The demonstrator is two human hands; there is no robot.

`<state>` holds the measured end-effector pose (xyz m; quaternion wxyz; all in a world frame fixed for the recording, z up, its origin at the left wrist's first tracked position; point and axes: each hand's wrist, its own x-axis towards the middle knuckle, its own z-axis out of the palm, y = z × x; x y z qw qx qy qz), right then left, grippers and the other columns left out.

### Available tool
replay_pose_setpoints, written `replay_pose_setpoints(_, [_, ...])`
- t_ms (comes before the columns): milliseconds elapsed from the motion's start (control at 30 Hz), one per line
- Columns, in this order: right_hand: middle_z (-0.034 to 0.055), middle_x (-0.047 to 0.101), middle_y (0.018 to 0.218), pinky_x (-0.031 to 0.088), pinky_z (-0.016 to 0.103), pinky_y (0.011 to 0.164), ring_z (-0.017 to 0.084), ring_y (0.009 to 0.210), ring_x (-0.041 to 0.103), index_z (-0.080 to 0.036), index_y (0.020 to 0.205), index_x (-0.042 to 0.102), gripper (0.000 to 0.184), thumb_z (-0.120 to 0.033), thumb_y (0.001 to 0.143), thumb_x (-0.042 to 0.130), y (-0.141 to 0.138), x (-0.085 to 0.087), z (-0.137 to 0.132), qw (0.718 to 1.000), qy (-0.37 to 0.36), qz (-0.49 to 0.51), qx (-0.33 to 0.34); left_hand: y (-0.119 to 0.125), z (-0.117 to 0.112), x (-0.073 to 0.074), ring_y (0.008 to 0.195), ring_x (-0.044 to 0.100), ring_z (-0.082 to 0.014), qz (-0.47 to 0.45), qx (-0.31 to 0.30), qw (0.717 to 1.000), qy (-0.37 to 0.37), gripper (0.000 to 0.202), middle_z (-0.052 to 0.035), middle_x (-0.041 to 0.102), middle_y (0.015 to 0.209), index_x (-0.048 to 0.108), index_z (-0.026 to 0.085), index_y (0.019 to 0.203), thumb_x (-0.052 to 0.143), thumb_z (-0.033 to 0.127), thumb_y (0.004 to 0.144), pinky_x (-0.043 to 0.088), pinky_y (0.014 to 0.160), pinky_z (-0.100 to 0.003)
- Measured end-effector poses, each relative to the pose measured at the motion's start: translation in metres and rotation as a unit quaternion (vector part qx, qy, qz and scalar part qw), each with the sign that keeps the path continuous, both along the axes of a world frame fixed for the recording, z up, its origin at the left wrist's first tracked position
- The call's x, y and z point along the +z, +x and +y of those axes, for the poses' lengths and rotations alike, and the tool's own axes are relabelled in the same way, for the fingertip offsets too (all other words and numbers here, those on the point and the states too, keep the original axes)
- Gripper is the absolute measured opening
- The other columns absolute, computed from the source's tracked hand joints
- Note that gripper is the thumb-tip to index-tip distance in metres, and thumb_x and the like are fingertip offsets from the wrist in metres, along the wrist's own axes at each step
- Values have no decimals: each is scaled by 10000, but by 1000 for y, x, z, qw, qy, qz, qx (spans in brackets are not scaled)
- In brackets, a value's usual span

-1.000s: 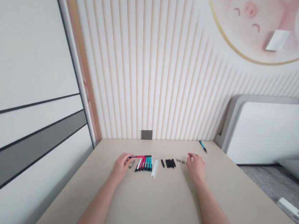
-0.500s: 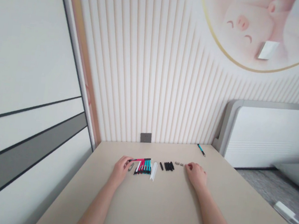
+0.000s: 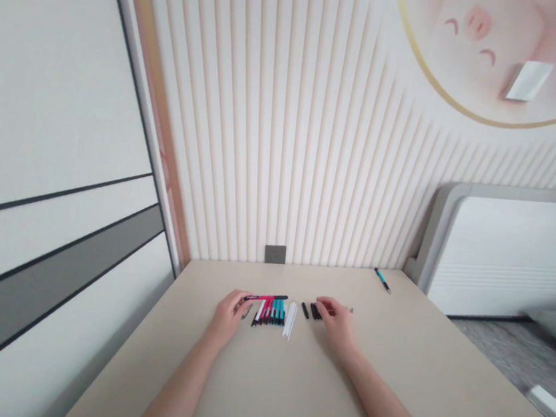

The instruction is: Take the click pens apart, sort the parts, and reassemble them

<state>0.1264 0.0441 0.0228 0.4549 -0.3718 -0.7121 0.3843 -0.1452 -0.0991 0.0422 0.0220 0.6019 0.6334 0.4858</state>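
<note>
My left hand (image 3: 229,311) is closed on one end of a red pen barrel (image 3: 268,298) with a black section at its right end. The barrel lies crosswise above a row of red, white and teal pen barrels (image 3: 276,312). Under my left fingers are small grey clips (image 3: 247,311). My right hand (image 3: 336,322) is pinched above several short black pen grips (image 3: 314,312), partly covering them. Something tiny and pale shows at its fingertips, too small to name. White thin refills (image 3: 290,320) lie between the hands. Small metal tips (image 3: 349,309) are mostly hidden behind my right hand.
A teal and black pen (image 3: 383,281) lies alone at the back right of the beige table (image 3: 258,380). Behind the table is a ribbed wall with a dark socket (image 3: 275,254). A white cabinet (image 3: 41,262) stands left, a bed headboard (image 3: 504,254) right.
My right hand has moved left from the metal tips to above the black grips. My left hand still holds the red barrel. The view has shifted slightly.
</note>
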Motion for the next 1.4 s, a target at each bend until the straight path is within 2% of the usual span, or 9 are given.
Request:
replay_pose_setpoints(167, [96, 735, 849, 510, 354, 687, 225, 735, 635, -161, 948, 722, 502, -619, 819, 564, -31, 3, -11, 998, -8, 21, 60, 2, 4, -1, 749, 633, -176, -6, -14, 1000, -6, 269, -37, 683, 866, 667, 213, 960, 514, 433, 927, 513, 689, -285])
replay_pose_setpoints(333, [89, 733, 889, 506, 340, 707, 214, 761, 641, -168, 945, 719, 452, -584, 823, 590, -42, 3, -4, 994, -14, 30, 100, 1, 6, 1, 758, 625, -175, 1, -21, 1000, -3, 264, -37, 678, 862, 666, 210, 948, 503, 417, 934, 499, 693, -280])
replay_pose_setpoints(633, [81, 726, 858, 489, 327, 681, 208, 752, 632, -170, 930, 725, 418, -558, 826, 607, -42, 7, -4, 993, -21, 26, 113, 2, 7, 6, 759, 611, -169, 21, -41, 999, -19, 243, -34, 680, 861, 676, 208, 952, 493, 367, 948, 477, 700, -272])
replay_pose_setpoints(867, [71, 719, 849, 471, 319, 659, 192, 708, 605, -166, 940, 718, 413, -548, 822, 617, -41, 4, -1, 993, -39, 24, 113, 1, 8, 4, 783, 618, -175, 14, -37, 999, -22, 254, -41, 684, 876, 676, 201, 945, 489, 374, 948, 479, 716, -274])
replay_pose_setpoints(1000, [63, 709, 823, 459, 313, 666, 189, 706, 592, -176, 933, 724, 375, -519, 830, 610, -43, 3, -4, 992, -26, 9, 119, 2, 8, 5, 800, 621, -178, 15, -45, 999, -25, 247, -44, 687, 882, 677, 198, 946, 493, 363, 945, 478, 719, -273])
replay_pose_setpoints(1267, [67, 703, 878, 464, 301, 670, 174, 716, 583, -180, 989, 714, 392, -523, 835, 604, -40, 18, -4, 989, -20, -4, 144, 2, 10, 3, 832, 632, -178, 14, -64, 997, -31, 226, -40, 697, 893, 681, 202, 942, 511, 352, 940, 482, 753, -273])
replay_pose_setpoints(1400, [37, 666, 769, 428, 266, 594, 149, 650, 551, -168, 1034, 705, 444, -551, 836, 600, -41, 23, 2, 983, -37, -19, 176, 2, 14, 2, 799, 626, -170, 7, -66, 997, -34, 222, -35, 690, 874, 675, 195, 946, 514, 348, 940, 476, 712, -262])
